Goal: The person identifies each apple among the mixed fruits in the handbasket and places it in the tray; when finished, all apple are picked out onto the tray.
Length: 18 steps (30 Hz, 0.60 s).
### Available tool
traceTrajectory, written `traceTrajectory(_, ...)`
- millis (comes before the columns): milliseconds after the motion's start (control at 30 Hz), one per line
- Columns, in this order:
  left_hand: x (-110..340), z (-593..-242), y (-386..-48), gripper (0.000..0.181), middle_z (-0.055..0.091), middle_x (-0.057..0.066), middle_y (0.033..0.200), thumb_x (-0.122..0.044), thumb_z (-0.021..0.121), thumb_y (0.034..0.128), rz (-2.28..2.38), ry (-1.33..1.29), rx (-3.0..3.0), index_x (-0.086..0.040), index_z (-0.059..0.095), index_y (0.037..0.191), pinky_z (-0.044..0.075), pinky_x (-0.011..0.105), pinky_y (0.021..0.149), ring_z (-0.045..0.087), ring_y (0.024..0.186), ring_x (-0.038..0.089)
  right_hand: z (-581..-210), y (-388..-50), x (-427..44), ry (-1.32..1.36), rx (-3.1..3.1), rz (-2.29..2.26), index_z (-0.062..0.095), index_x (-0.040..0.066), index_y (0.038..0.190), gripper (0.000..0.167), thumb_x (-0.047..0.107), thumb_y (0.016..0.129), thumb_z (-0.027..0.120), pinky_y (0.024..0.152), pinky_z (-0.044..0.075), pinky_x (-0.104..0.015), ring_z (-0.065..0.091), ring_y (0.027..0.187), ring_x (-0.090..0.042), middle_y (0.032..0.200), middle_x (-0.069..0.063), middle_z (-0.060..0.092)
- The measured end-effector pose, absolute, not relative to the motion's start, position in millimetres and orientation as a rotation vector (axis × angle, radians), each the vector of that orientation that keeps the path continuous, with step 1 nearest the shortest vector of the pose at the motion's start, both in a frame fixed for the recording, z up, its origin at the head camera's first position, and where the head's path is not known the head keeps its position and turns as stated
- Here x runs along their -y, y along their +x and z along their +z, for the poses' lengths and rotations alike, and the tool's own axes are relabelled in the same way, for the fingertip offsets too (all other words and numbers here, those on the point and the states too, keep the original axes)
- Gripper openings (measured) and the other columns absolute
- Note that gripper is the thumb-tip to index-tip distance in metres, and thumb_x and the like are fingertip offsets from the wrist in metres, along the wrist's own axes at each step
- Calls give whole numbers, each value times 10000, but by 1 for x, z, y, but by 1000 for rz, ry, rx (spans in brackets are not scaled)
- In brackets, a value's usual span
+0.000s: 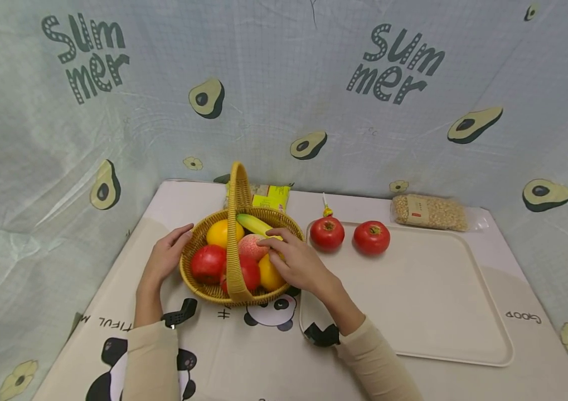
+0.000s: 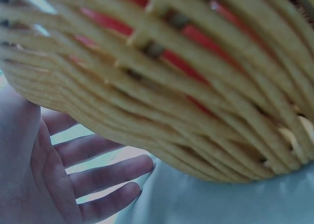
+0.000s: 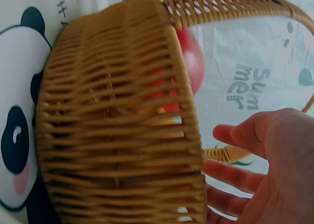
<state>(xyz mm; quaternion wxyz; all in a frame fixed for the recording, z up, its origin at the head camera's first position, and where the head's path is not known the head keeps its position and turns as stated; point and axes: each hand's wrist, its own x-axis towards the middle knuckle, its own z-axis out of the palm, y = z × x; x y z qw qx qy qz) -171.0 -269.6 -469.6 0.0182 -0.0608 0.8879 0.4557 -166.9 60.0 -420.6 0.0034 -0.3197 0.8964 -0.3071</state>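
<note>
A woven basket [image 1: 203, 289] with an arched handle holds a banana [image 1: 253, 224], a peach [image 1: 252, 247], yellow-orange fruits [image 1: 218, 233] and red fruits [image 1: 208, 264]. At its left side is the left hand [image 1: 165, 256], fingers extended along the rim; in the left wrist view the hand [image 2: 83, 175] lies beside the weave with fingers spread. Over the basket's right side reaches the right hand [image 1: 299, 259], its fingers above the peach and an orange fruit [image 1: 270, 274]. The right wrist view shows that hand [image 3: 274, 160] at the rim, fingers apart; whether it touches fruit I cannot tell.
Right of the basket lies a beige tray [image 1: 414, 295], with two red fruits [image 1: 327, 234] [image 1: 371, 238] near its back left corner. A lollipop [image 1: 327, 210] is behind them. A yellow-green packet [image 1: 271, 197] sits behind the basket, and a bag of beige grains [image 1: 429, 212] behind the tray.
</note>
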Motion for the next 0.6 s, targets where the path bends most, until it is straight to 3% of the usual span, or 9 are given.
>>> traceTrajectory(300, 270, -469, -171, 617, 421, 179, 1571, -510, 370, 1053, 1414, -192, -2755, -111, 442, 1517, 287, 613, 1200, 353, 1475, 409, -420, -167, -49, -1047, -2755, -951, 579, 261, 1394, 460, 350, 946, 636, 1120, 463, -469, 508, 1326, -197, 1434, 12, 529)
traceTrajectory(600, 269, -468, -170, 617, 411, 176, 1579, -513, 364, 1053, 1408, -205, -2745, -120, 436, 1522, 281, 622, 1200, 339, 1482, 412, -416, -171, -40, -1224, -2564, -857, 557, 199, 1405, 548, 316, 888, 695, 1187, 390, -380, 440, 1386, -162, 1489, 56, 477)
